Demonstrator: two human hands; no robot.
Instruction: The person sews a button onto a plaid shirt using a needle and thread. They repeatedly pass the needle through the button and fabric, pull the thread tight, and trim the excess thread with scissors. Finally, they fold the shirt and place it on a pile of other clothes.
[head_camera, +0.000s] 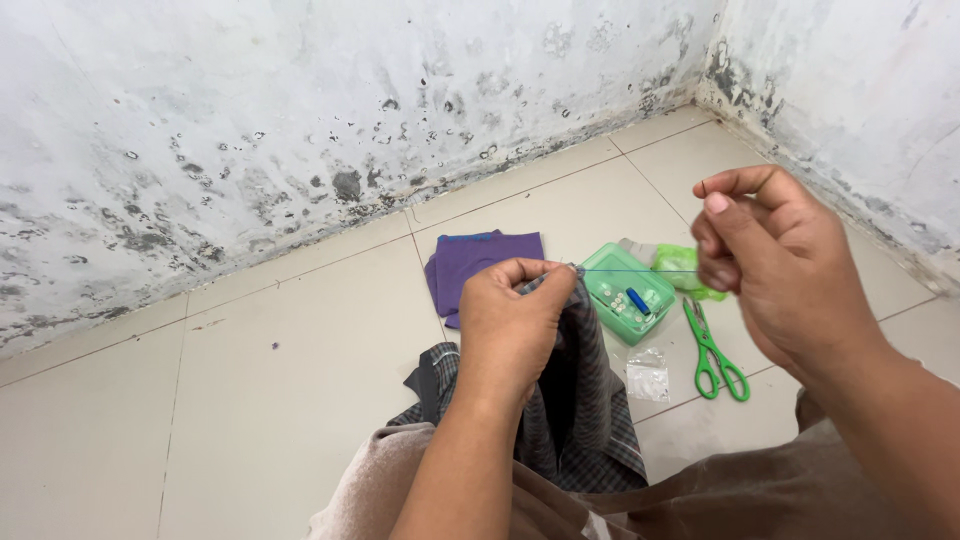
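Head view: left hand (512, 318) is pinched shut on a bunched fold of dark checked fabric (590, 410), held over the lap. A blue thread (640, 270) runs taut and near-horizontal from that fold rightward to the right hand (775, 270), whose fingertips are closed together on it. Both hands touch the thread. A green sewing box (628, 292) and green scissors (714, 352) lie on the tiled floor (280, 380) beneath.
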